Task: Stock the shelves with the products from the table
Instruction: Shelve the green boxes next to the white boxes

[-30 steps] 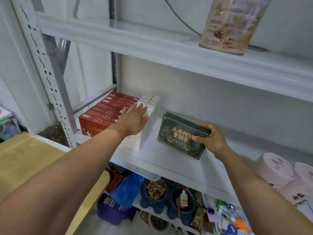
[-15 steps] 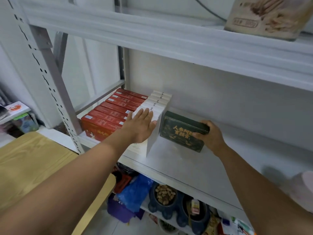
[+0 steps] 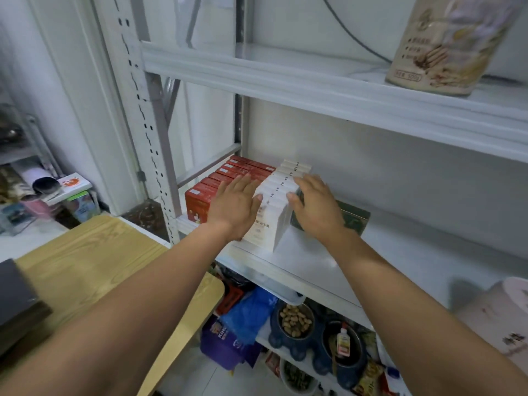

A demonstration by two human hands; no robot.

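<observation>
Step in hand, by my read: seating the green box (image 3: 354,221) on the middle shelf (image 3: 308,270), tight vs. the row of white boxes (image 3: 278,192).

The green box stands upright at 3 o'clock of the white row, label facing 6 o'clock. Its left end is hidden under the R hand (image 3: 315,208). The R hand lies palm-down over that end, fingers reaching toward 11 o'clock onto the white row's side. I can't tell if they clamp the box or just push it. The L hand (image 3: 234,205) is flat, fingers straight & together, pressed on the white row's front-left, above the red boxes (image 3: 200,200) at 9 o'clock.

To do it well:
- Use the L hand as a stop so the white row doesn't slide or tip toward 9 while the R hand pushes.
- Slide the green box along the shelf, don't lift it.
- Press low: the thin white boxes likely topple if shoved near the top.
- Finish w/ the front edge level w/ the other 2 rows and no gap.

The table (image 3: 85,252) sits at 7 o'clock; its remaining stock is mostly out of view.
</observation>
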